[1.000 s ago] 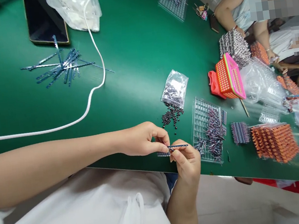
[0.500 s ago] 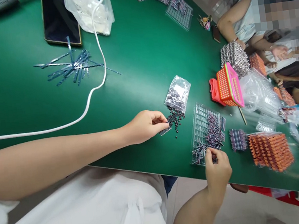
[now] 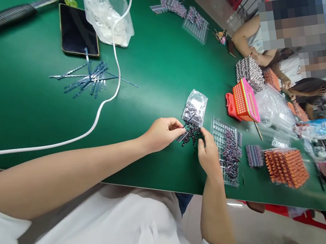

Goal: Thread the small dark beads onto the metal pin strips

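Observation:
My left hand [image 3: 167, 132] is pinched closed on a thin dark rod [image 3: 189, 121], which points up and right over the loose beads. Small black beads [image 3: 193, 132] lie in a pile on the green table, by the mouth of a clear plastic bag [image 3: 194, 107] with more of them inside. My right hand [image 3: 209, 152] is at the pile's right edge, thumb and forefinger apart, with no held thing visible. Just right of it is a clear compartment tray [image 3: 217, 131] heaped with thin purplish-dark sticks [image 3: 230, 151]. Part of a small strip under the left fingertips is hidden.
A white cable [image 3: 98, 114] crosses the table beside scattered blue twisted rods [image 3: 91, 78], a dark phone [image 3: 77, 31] and a plastic tub [image 3: 124, 31]. Rightward are a pink-orange basket [image 3: 244, 101] and orange stacked pieces [image 3: 287, 167]. Other people sit across the table.
My right hand has moved left from the tray of sticks to the bead pile. A thin dark rod now shows in my left fingers. The whole view has shifted slightly.

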Available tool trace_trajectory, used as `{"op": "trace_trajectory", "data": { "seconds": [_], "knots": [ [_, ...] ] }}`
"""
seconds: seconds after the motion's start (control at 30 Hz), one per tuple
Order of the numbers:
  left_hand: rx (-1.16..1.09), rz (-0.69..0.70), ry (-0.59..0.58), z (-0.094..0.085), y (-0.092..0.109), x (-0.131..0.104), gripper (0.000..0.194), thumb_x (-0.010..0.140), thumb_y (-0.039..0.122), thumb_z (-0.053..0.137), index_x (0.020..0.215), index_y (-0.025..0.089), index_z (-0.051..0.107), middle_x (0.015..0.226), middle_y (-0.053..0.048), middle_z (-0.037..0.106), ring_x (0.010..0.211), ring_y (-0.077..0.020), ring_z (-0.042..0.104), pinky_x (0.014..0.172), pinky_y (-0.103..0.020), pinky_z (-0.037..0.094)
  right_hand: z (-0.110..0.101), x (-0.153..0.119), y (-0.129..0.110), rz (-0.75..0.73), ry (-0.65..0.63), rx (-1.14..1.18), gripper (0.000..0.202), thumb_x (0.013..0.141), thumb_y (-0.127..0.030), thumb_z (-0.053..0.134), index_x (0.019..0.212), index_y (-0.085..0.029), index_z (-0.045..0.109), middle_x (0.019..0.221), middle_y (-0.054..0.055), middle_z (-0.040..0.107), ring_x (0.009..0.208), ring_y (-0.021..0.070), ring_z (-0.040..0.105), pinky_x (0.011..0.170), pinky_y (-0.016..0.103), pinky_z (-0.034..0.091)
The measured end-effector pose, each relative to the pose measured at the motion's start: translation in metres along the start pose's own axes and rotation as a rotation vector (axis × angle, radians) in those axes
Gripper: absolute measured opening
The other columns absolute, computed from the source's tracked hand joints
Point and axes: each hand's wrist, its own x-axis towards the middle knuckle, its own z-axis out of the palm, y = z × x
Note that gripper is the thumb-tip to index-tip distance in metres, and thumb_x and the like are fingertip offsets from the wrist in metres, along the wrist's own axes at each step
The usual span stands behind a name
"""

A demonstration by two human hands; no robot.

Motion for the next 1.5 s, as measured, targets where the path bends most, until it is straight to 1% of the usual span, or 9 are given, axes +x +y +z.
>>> {"op": "trace_trajectory", "data": {
  "seconds": [0.17,0.3,0.4,0.6,0.73,0.97,1.23,1.33,1.5],
  "knots": [
    [-0.018,0.027,0.027,0.000,0.003,0.000,0.017,0.080,0.032,0.066,0.079,0.015,0.066,0.074,-0.002,0.067,0.071,-0.0148,0.061,0.070,-0.028,0.046,0.014,0.000,0.005,-0.042,-0.022,-0.036,0.049,0.097,-0.022,0.033,0.144,-0.017,0.046,0.154,0.013,0.044,0.145,0.0211,0.039,0.123,0.050,0.032],
    [-0.010,0.047,0.046,-0.001,0.002,0.000,0.017,0.079,0.032,0.066,0.078,0.015,0.067,0.074,-0.002,0.068,0.073,-0.0159,0.062,0.070,-0.028,0.047,0.014,-0.018,-0.009,-0.104,-0.077,-0.092,0.048,0.098,-0.019,0.030,0.142,-0.020,0.049,0.151,0.011,0.048,0.143,0.0209,0.042,0.120,0.048,0.038],
    [-0.012,0.056,0.047,-0.002,0.000,0.002,0.017,0.079,0.032,0.066,0.080,0.015,0.067,0.076,-0.003,0.069,0.075,-0.0167,0.062,0.071,-0.029,0.048,0.012,-0.023,-0.020,-0.132,-0.049,-0.140,0.045,0.099,-0.021,0.033,0.140,-0.021,0.052,0.149,0.011,0.050,0.142,0.0218,0.044,0.118,0.048,0.040],
    [-0.018,0.059,0.041,-0.002,-0.005,0.004,0.016,0.079,0.031,0.065,0.082,0.015,0.067,0.079,-0.004,0.070,0.077,-0.0173,0.064,0.072,-0.029,0.049,0.020,-0.008,-0.025,-0.199,-0.090,-0.211,0.044,0.100,-0.038,0.045,0.141,-0.025,0.051,0.158,0.009,0.039,0.150,0.0273,0.031,0.121,0.055,0.034],
    [-0.033,0.067,0.026,-0.002,-0.007,0.005,0.019,0.078,0.033,0.066,0.082,0.014,0.066,0.082,-0.005,0.072,0.080,-0.0186,0.066,0.074,-0.030,0.050,0.031,-0.002,-0.019,-0.231,-0.116,-0.209,0.044,0.101,-0.038,0.043,0.142,-0.023,0.050,0.159,0.010,0.038,0.152,0.0280,0.026,0.121,0.056,0.032],
    [-0.033,0.063,0.026,0.000,-0.009,0.006,0.019,0.078,0.033,0.067,0.081,0.015,0.066,0.078,-0.004,0.070,0.075,-0.0168,0.064,0.072,-0.030,0.049,0.039,-0.016,-0.014,-0.342,-0.033,-0.158,0.041,0.101,-0.024,0.042,0.141,-0.023,0.053,0.149,0.009,0.052,0.147,0.0237,0.038,0.118,0.050,0.042],
    [0.014,0.050,0.015,0.001,-0.010,0.004,0.019,0.079,0.034,0.067,0.081,0.015,0.068,0.078,-0.003,0.070,0.076,-0.0172,0.064,0.073,-0.030,0.049,0.023,-0.046,-0.013,-0.459,-0.072,-0.159,0.048,0.098,-0.014,0.047,0.144,-0.026,0.048,0.145,0.008,0.056,0.143,0.0241,0.044,0.116,0.050,0.046],
    [0.028,0.041,0.001,0.001,-0.009,0.002,0.020,0.081,0.035,0.066,0.082,0.015,0.068,0.079,-0.003,0.070,0.077,-0.0173,0.064,0.074,-0.031,0.049,0.015,-0.056,-0.010,-0.454,-0.007,-0.075,0.049,0.096,-0.011,0.049,0.143,-0.026,0.049,0.144,0.008,0.058,0.139,0.0246,0.050,0.114,0.050,0.048],
    [0.044,0.011,-0.003,0.001,-0.007,0.002,0.019,0.080,0.034,0.067,0.080,0.015,0.067,0.075,-0.002,0.068,0.073,-0.0155,0.061,0.071,-0.030,0.046,0.010,-0.074,-0.008,-0.275,0.248,0.087,0.037,0.093,-0.008,0.052,0.125,-0.024,0.064,0.122,0.008,0.070,0.114,0.0218,0.067,0.097,0.046,0.058]
  ]
}}
